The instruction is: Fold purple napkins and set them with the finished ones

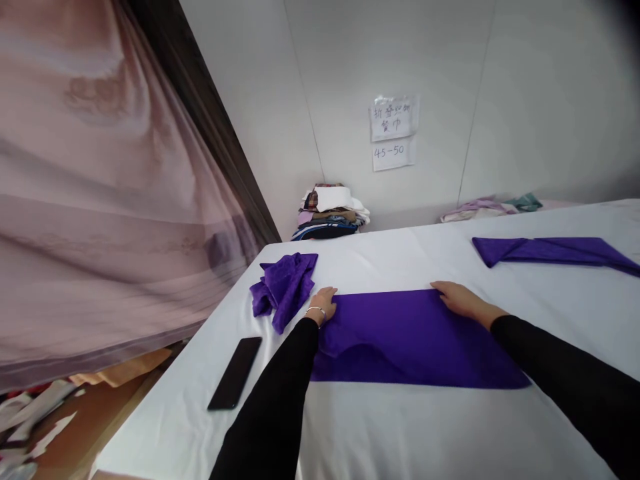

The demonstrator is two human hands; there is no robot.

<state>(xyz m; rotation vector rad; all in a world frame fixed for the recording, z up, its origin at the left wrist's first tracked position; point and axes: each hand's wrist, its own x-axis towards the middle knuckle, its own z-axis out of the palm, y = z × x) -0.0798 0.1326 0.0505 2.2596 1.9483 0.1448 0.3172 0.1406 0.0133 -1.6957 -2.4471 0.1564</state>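
A purple cloth napkin (390, 333) lies spread on the white-covered table in front of me, with a raised wrinkle across its left part. My left hand (324, 305), with a bracelet at the wrist, is at its far left corner, fingers closed on the edge. At the far right corner, my right hand (459, 298) has its fingers together on the cloth's edge; the pinch itself is partly hidden. Beside my left hand sits a crumpled purple cloth (287, 287). Another purple cloth (555, 251), folded into a long band, rests beyond my right hand.
A black phone (235, 373) lies near the left edge of the white table (400, 427). Against the wall are a stack of folded clothes (330, 213) and more fabric (480, 208). A pink curtain (115, 187) hangs at the left. Handwritten paper signs (394, 127) are on the wall.
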